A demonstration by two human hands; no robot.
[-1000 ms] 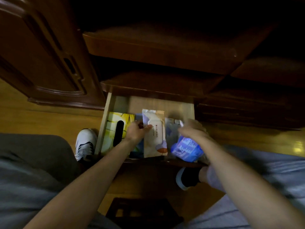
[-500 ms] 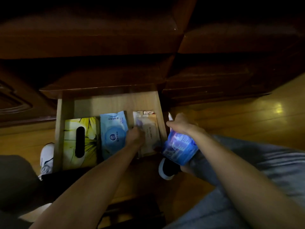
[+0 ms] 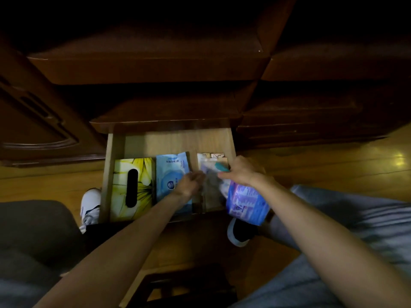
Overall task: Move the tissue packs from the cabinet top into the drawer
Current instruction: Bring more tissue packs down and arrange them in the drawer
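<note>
Two hands over the open drawer (image 3: 115, 150). I see the right hand (image 3: 241, 172) gripping a blue-purple tissue pack (image 3: 245, 202) above the drawer's right end. Left hand (image 3: 189, 183) touches a pale pack (image 3: 211, 187) inside; its grip is blurred, cannot tell. Left of it: light-blue pack (image 3: 170, 172), yellow tissue box (image 3: 133, 185).

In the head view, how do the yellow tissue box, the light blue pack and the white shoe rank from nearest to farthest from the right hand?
From the right hand, which holds a purple-blue pack:
1. Light blue pack, in the middle of the drawer, to the hand's left.
2. Yellow tissue box, at the drawer's left side.
3. White shoe, on the floor left of the drawer.
</note>
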